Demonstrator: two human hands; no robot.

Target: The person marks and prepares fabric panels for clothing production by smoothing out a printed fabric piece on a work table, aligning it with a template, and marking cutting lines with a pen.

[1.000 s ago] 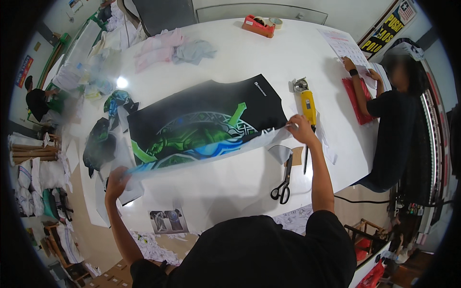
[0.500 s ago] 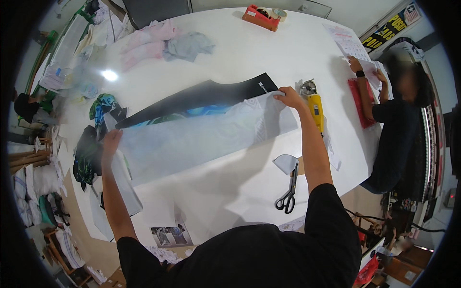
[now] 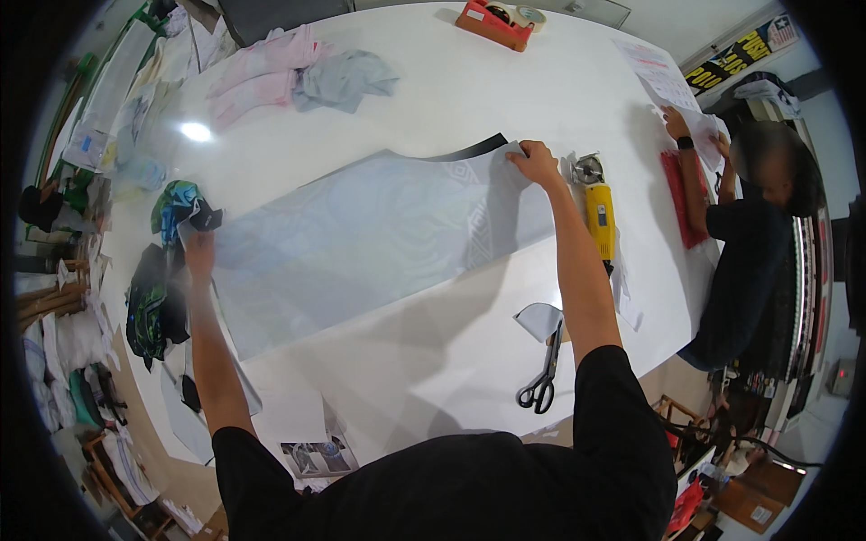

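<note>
A pale, translucent-looking fabric panel (image 3: pixel 361 243) lies spread across the white table, its printed pattern showing faintly through. Along its far edge a thin strip of black fabric (image 3: pixel 483 147) sticks out from underneath. My right hand (image 3: pixel 537 162) pinches the panel's far right corner. At the left edge my left hand (image 3: pixel 200 255) is closed on the panel's side, its fingertips partly hidden. Just beyond it lies a blue-green patterned cloth (image 3: pixel 176 206), and nearer me a dark cloth with green print (image 3: pixel 149 307).
Right of the panel lies a yellow handheld rotary cutter (image 3: pixel 599 216). Black-handled scissors (image 3: pixel 538 389) rest nearer me beside a grey curved piece (image 3: pixel 538 320). Pink fabric (image 3: pixel 257 77), grey fabric (image 3: pixel 347 79) and a red tape dispenser (image 3: pixel 494 22) are farther back. A co-worker (image 3: pixel 744 234) handles paper at right.
The pale panel now covers nearly all the black and blue printed fabric beneath it. My right hand has drawn its corner slightly farther away; the view has shifted a little.
</note>
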